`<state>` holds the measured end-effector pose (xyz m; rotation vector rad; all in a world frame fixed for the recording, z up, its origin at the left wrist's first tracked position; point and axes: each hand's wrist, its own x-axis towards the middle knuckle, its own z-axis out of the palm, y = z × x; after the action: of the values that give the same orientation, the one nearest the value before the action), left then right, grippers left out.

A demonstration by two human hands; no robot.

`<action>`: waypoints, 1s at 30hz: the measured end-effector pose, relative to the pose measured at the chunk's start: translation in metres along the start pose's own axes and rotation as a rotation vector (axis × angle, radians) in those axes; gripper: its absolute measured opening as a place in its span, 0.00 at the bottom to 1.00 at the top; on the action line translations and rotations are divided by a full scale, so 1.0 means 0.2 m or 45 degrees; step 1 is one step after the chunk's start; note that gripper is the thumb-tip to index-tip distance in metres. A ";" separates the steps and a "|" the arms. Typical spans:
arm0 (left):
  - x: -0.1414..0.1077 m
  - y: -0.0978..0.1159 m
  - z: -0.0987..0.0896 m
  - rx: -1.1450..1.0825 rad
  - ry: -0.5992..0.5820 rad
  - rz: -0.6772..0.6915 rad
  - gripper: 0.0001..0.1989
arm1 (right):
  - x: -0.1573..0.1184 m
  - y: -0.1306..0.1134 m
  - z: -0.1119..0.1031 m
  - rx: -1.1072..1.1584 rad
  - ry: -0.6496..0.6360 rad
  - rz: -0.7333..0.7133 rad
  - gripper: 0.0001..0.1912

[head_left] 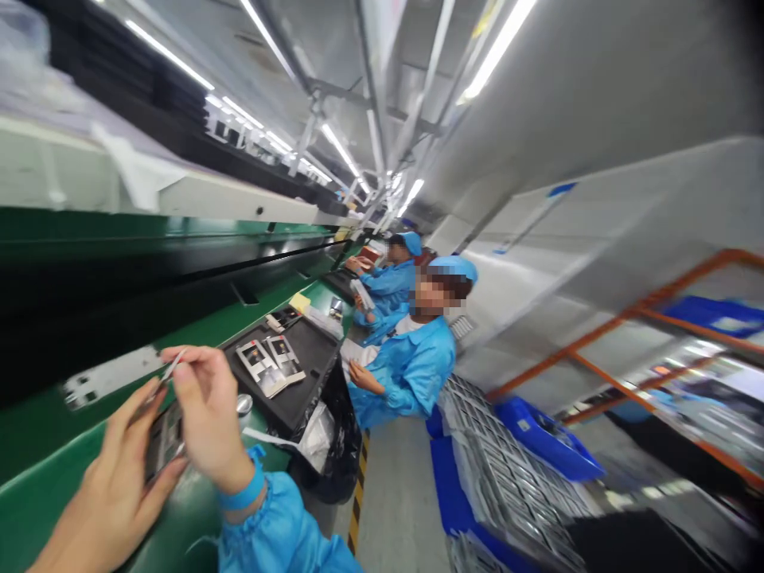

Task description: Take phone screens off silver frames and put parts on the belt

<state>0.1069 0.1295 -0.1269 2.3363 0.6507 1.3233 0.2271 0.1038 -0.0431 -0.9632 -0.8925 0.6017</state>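
At the lower left, my left hand (113,477) grips a small dark flat device (165,436) between thumb and fingers. My right hand (208,414), with a blue band at the wrist, is beside it and pinches a thin light strip (173,364) at the device's upper end. The fingers of both hands nearly meet there. Behind the hands, a white perforated plate (113,376) lies on the green bench (36,509). To the right of my right hand, a black tray (310,350) holds several flat pieces with white frames (261,366).
A black bag (340,446) hangs at the bench edge beside the tray. Two people in blue, one nearer (418,362), work farther along the bench. Stacked silvery trays (495,446) and blue bins (546,438) stand across the aisle.
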 end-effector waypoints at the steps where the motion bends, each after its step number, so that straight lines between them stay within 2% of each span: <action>1: 0.00 0.03 0.00 -0.002 -0.022 0.031 0.42 | -0.01 -0.02 -0.01 -0.043 0.014 -0.020 0.24; 3: 0.01 0.08 -0.01 0.002 -0.058 0.032 0.41 | -0.01 -0.04 -0.03 -0.139 0.010 -0.038 0.23; 6: 0.03 0.11 -0.05 -0.054 -0.091 0.045 0.39 | 0.02 -0.09 -0.05 -0.221 -0.134 -0.044 0.19; 10: 0.07 0.07 -0.17 -0.138 -0.127 0.090 0.34 | 0.06 -0.17 -0.08 -0.336 -0.332 -0.121 0.16; 13: 0.10 0.01 -0.27 -0.228 -0.030 0.016 0.32 | 0.03 -0.16 -0.14 -0.421 -0.384 -0.225 0.15; 15: 0.12 -0.03 -0.34 -0.327 0.107 -0.149 0.32 | -0.03 -0.05 -0.21 -0.480 -0.423 -0.163 0.15; 18: 0.13 -0.07 -0.43 -0.499 0.328 -0.380 0.32 | -0.18 0.24 -0.31 -0.716 -0.573 0.178 0.14; 20: 0.13 -0.06 -0.47 -0.626 0.423 -0.462 0.34 | -0.28 0.44 -0.35 -0.844 -0.635 0.334 0.15; 22: 0.15 -0.03 -0.48 -0.764 0.467 -0.506 0.35 | -0.34 0.59 -0.35 -0.902 -0.664 0.389 0.13; 24: 0.16 0.00 -0.48 -0.881 0.453 -0.546 0.36 | -0.37 0.67 -0.34 -0.950 -0.681 0.393 0.10; 26: 0.16 0.03 -0.47 -1.022 0.395 -0.584 0.38 | -0.37 0.69 -0.32 -1.014 -0.680 0.375 0.09; 30: 0.13 0.05 -0.48 -1.471 0.136 -0.663 0.40 | -0.40 0.67 -0.29 -1.097 -0.585 0.304 0.09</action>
<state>0.0375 0.1455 -0.0565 1.0835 0.3198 1.1098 0.2294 0.0782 -0.2082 -1.7635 -1.5161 0.6606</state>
